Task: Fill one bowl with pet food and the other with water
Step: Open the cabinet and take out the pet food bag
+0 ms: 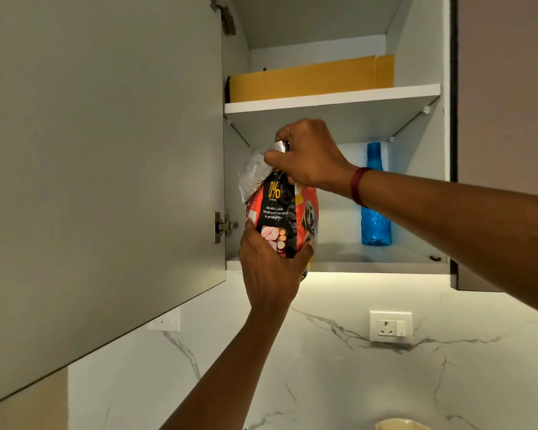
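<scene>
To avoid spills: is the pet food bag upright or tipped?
Upright: the right hand pinches the pet food bag at its crumpled top, the left hand holds its bottom.

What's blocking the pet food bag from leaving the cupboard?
Nothing visible. The left hand and right hand hold the bag at the open front; the door stands open, and the blue bottle stands apart.

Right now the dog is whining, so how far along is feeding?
Done: the cabinet door is open. In hand: the right hand pinches the top of the pet food bag, the left hand cups its base. Left: both fills; no bowl is in view.
</scene>
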